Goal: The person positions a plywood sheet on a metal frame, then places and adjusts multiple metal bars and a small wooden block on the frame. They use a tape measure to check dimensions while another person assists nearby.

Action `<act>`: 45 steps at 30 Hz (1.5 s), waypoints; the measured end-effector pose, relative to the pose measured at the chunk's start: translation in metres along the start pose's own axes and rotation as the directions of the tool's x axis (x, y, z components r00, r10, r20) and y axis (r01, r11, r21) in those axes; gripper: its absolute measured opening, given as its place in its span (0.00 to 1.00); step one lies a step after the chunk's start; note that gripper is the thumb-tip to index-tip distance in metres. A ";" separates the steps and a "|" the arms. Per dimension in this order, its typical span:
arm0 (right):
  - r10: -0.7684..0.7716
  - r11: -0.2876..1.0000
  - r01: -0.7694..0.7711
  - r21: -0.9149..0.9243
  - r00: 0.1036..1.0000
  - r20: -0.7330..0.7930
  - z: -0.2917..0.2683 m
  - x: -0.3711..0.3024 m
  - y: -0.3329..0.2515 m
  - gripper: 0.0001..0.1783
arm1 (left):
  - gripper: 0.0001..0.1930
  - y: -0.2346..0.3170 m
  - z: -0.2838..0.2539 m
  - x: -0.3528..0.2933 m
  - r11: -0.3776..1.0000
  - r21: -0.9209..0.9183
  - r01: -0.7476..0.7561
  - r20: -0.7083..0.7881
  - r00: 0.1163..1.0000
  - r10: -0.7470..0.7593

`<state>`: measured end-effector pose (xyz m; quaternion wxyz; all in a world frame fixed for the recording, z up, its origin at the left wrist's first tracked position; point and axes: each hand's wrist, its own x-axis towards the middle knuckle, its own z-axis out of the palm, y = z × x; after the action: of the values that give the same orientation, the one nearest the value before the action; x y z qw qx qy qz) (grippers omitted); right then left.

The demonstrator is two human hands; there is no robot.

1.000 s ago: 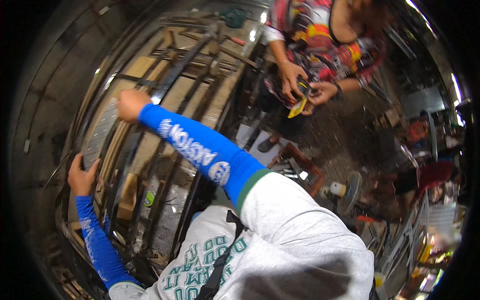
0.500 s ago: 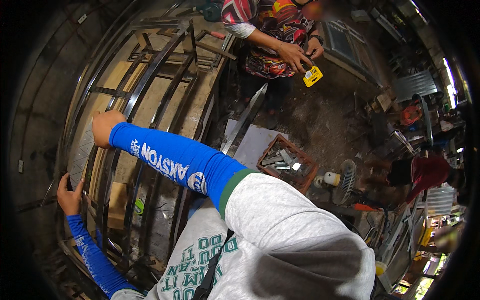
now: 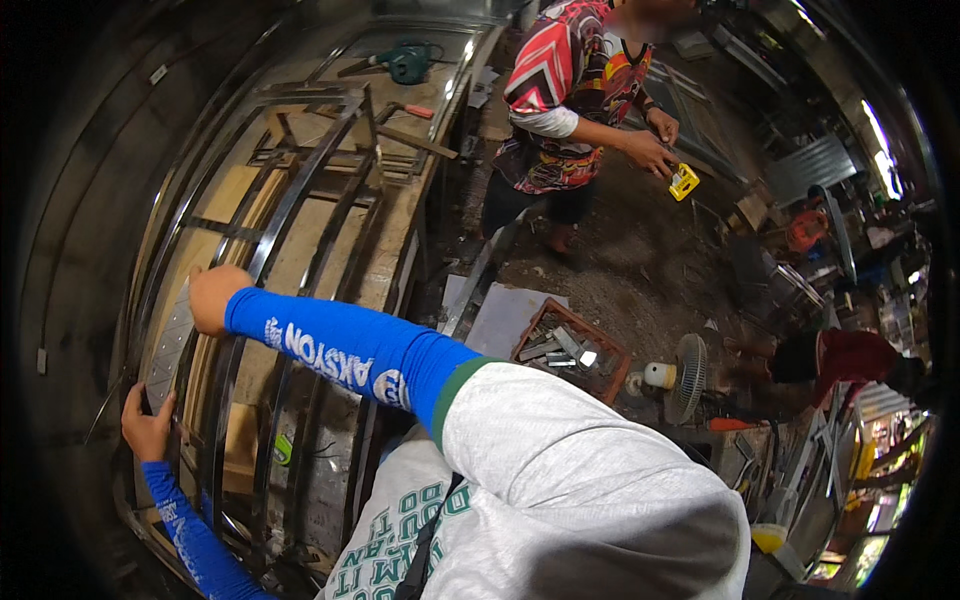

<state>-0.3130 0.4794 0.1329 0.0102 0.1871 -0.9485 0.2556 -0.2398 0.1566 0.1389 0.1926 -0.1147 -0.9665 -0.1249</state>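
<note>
A long grey strip with a diagonal line pattern (image 3: 168,345) lies along the far-left side of a dark metal tube frame (image 3: 268,240). At its upper end my right hand (image 3: 217,298) is closed, the fingertips partly hidden behind the hand. The strip's lower end sits between the thumb and fingers of my left hand (image 3: 148,428), which grips it there. Several parallel tubes of the frame run beneath my right forearm. Inside the frame, wooden boards (image 3: 240,430) and a small green object (image 3: 283,449) show between the tubes.
A co-worker (image 3: 570,110) stands past the bench, holding a yellow package (image 3: 683,182). A green power tool (image 3: 404,62) rests at the bench's far end. On the floor are a crate of metal pieces (image 3: 572,345) and a fan (image 3: 688,378). Another person (image 3: 850,365) bends at right.
The co-worker has shifted right with the yellow package. My view has moved slightly, bringing the green power tool fully into sight. Both my hands keep their places on the strip.
</note>
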 end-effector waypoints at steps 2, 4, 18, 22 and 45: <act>-0.020 0.999 0.019 -0.028 1.000 -0.021 0.003 -0.001 0.001 0.44 | 0.31 0.000 -0.002 0.003 1.000 0.007 -0.008 0.019 1.000 0.008; -0.016 0.999 0.015 -0.032 0.998 -0.058 0.009 0.001 0.001 0.46 | 0.31 -0.008 0.000 0.005 1.000 0.014 -0.012 0.029 1.000 0.012; -0.037 0.996 0.026 -0.083 0.991 -0.131 0.011 0.001 0.001 0.42 | 0.31 0.004 -0.001 0.007 0.999 -0.016 0.052 0.052 0.997 -0.051; -0.048 0.996 0.038 -0.076 0.989 -0.136 0.008 -0.004 0.002 0.41 | 0.31 0.005 0.000 0.006 0.999 -0.021 0.050 0.040 0.998 -0.049; -0.039 0.990 0.054 0.130 0.992 -0.119 0.002 -0.007 -0.003 0.22 | 0.30 0.004 -0.008 -0.006 0.999 -0.036 -0.040 -0.092 0.995 0.037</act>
<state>-0.3052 0.4788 0.1316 0.0589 0.1942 -0.9226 0.3282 -0.2303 0.1566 0.1444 0.2366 -0.1311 -0.9519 -0.1444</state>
